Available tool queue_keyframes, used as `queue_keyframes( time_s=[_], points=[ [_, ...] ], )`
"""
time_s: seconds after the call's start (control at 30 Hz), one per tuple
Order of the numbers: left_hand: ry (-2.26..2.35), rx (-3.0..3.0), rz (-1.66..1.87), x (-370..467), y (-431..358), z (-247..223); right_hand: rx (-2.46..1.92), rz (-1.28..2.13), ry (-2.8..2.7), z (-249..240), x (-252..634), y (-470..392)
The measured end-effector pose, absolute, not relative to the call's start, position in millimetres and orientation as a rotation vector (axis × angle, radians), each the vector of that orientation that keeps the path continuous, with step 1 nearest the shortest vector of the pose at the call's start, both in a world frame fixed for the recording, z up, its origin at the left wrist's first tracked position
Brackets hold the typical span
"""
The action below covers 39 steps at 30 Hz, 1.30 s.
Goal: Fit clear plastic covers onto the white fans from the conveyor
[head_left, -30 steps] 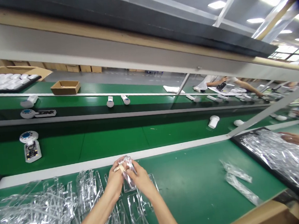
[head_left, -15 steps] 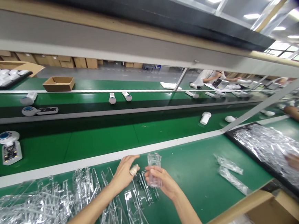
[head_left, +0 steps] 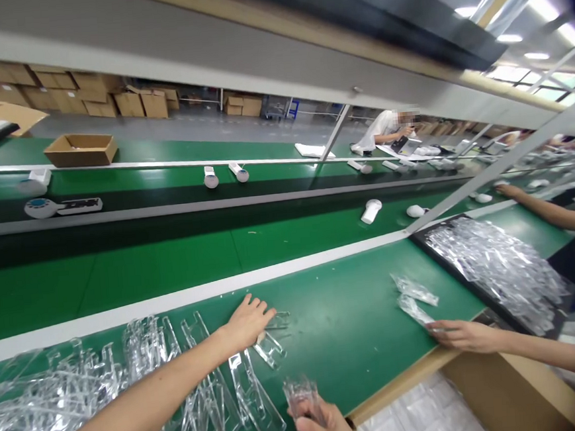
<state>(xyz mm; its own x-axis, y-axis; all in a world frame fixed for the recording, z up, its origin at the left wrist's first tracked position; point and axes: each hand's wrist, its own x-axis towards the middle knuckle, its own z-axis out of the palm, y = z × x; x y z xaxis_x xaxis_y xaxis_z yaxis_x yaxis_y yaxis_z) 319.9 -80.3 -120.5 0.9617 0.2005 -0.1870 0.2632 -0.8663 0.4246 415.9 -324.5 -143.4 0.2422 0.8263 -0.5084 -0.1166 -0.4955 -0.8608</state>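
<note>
My left hand [head_left: 250, 320] reaches over the green table, palm down with fingers bent, on top of clear plastic frames [head_left: 269, 350]; what its fingertips touch is partly hidden. My right hand [head_left: 329, 428], low in the view near the table's front edge, is closed round a stack of clear plastic pieces [head_left: 303, 400]. A large heap of similar clear frames [head_left: 58, 406] covers the table at the left, and more loose ones [head_left: 257, 397] lie between the heap and my right hand.
Another person's hand [head_left: 463, 336] touches bagged clear pieces [head_left: 417, 310] at the right. Beyond are a black tray [head_left: 421, 238] full of clear pieces and an open carton [head_left: 520, 383]. White devices [head_left: 371, 211] sit on the green conveyor [head_left: 172, 264]. A slanted metal post [head_left: 502, 159] crosses at the right.
My right hand has moved down towards the table's front edge with the clear stack. My left hand has come down onto the frames. Another person's hand has reached the bagged pieces.
</note>
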Motion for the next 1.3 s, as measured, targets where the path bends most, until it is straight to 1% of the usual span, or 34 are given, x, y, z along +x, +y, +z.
queue_keyframes(
  time_s=[0.1, 0.23, 0.33, 0.43, 0.57, 0.67, 0.83, 1.07, 1.3],
  points=[
    [0.543, 2.660, -0.233, 317, -79, -124, -1.703, 1.267, -0.704, -146, 404, -318],
    [0.718, 2.623, -0.251, 313, -79, -128, -1.576, 1.316, -0.244, -139, 395, -298],
    [0.812, 2.606, -0.225, 309, -80, -127, -1.441, 1.282, 0.052, -136, 391, -284],
    [0.787, 2.630, -0.205, 302, -87, -123, -1.390, 1.248, 0.216, -138, 388, -275],
    [0.597, 2.667, -0.258, 293, -96, -117, -1.306, 1.165, 0.391, -142, 387, -270],
    [0.524, 2.662, -0.309, 293, -96, -112, -1.285, 1.138, 0.418, -146, 389, -265],
    [0.548, 2.629, -0.390, 305, -91, -107, -1.266, 1.081, 0.427, -154, 393, -249],
    [0.420, 2.709, -0.341, 313, -102, -113, -1.232, 1.069, 0.416, -153, 399, -232],
    [0.706, 2.562, -0.383, 332, -112, -113, -1.220, 1.041, 0.310, -135, 413, -228]
  ],
)
